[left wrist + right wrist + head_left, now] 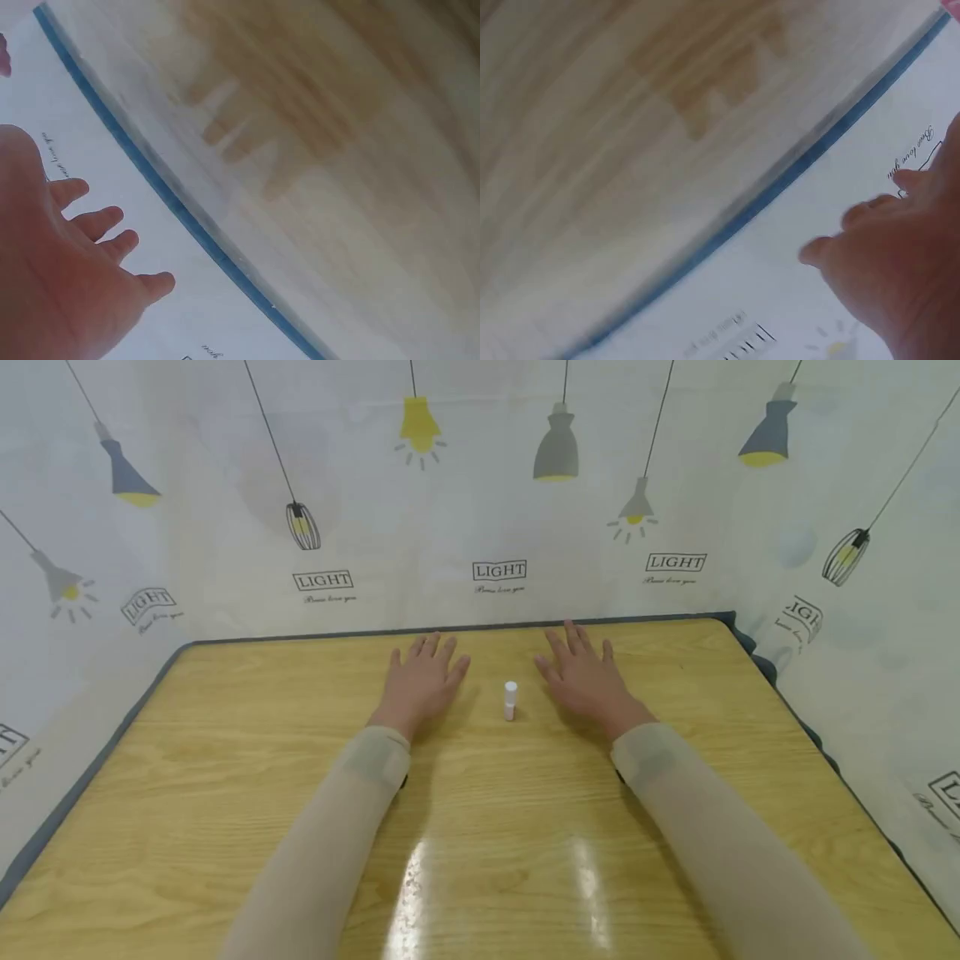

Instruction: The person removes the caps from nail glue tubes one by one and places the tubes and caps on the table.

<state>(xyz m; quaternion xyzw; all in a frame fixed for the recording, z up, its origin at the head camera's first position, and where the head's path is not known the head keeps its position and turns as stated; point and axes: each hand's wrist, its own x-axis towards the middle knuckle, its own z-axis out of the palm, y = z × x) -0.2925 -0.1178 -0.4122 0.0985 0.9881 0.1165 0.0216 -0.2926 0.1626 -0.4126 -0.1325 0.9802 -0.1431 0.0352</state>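
A small white tube with a pale pink lower part (510, 702), like a lip balm, stands between the two hands in the head view. To its left is my left hand (424, 683), palm down, fingers spread and holding nothing. My right hand (587, 683) is on the other side of the tube, its fingers likewise spread and pointing to the far edge. Neither hand touches the tube. In the left wrist view, the left hand (60, 262) shows apart from its own reflection on the tabletop. The right hand (900, 255) appears the same way in its wrist view.
The glossy wooden table (480, 827) has a dark edge strip along its back and sides. Right behind it hangs a pale backdrop (420, 560) printed with lamps and the word LIGHT, which also closes in the left and right sides.
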